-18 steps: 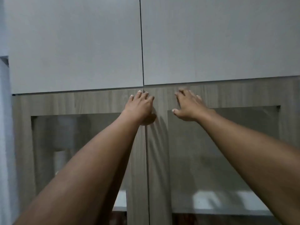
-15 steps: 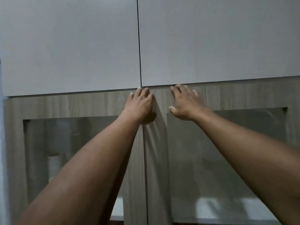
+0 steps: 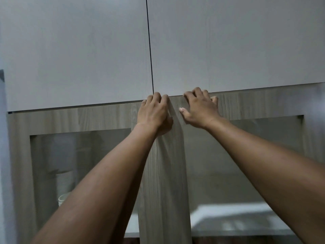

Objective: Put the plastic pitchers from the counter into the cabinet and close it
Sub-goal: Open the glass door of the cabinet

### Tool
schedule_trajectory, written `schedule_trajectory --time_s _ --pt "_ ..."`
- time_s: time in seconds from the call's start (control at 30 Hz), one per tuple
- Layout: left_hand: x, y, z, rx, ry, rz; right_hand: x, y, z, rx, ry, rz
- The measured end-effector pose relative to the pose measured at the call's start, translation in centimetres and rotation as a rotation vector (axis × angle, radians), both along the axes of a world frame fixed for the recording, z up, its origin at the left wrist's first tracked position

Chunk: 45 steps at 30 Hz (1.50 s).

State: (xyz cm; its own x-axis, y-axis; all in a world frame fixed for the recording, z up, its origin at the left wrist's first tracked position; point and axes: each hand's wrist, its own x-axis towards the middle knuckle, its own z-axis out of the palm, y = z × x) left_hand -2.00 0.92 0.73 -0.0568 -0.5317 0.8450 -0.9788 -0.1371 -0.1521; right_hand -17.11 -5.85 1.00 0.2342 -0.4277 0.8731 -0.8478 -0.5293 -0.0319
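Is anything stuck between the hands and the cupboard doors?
Nothing visible. The left hand and the right hand lie right on the wood-grain cabinet doors, at their top edge beside the middle seam.

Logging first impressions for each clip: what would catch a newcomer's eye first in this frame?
Two bare forearms rise from the bottom corners, with the left hand and right hand pressed near the top of the wood-grain cabinet doors, where the doors meet. Plain grey upper doors fill the top half. Behind the left glass panel, dim pale shapes stand inside, too blurred to identify.
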Motion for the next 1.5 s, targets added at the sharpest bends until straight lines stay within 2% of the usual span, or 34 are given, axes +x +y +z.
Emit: schedule_trajectory --time_s 0.2,0.4,0.53,0.77,0.93,1.03,1.1,1.27,1.5 --pt "-3.9 9.0 -0.4 -0.117 0.027 -0.205 -2.9 8.1 -1.2 -0.033 -0.249 0.110" --pt "-11.0 17.1 -1.5 -0.321 0.263 -0.679 -9.0 16.8 -1.1 -0.028 -0.522 0.245" --pt "-17.2 20.5 -2.5 -0.447 0.332 -0.953 -15.0 21.8 -0.7 0.031 -0.594 0.344" --pt "-29.1 23.6 -6.6 -0.259 0.279 -1.221 -26.1 29.1 -0.7 0.241 -0.937 0.609" --pt "-38.1 24.2 -9.3 -0.200 0.270 -1.282 -35.3 33.6 -1.9 0.342 -0.943 0.590" --pt "-43.3 24.2 -11.2 -0.139 0.253 -1.289 -40.2 36.1 -2.9 0.326 -0.951 0.490" --pt "-46.4 23.6 -12.9 -0.071 0.220 -1.261 -42.7 37.0 -3.9 0.276 -0.943 0.324" --pt "-52.5 21.8 -16.6 0.118 0.088 -1.182 -48.3 36.5 -7.4 0.090 -0.716 -0.161" --pt "-58.2 16.2 -18.8 0.243 -0.073 -1.161 -55.6 32.7 -13.8 -0.091 -0.397 -0.608"
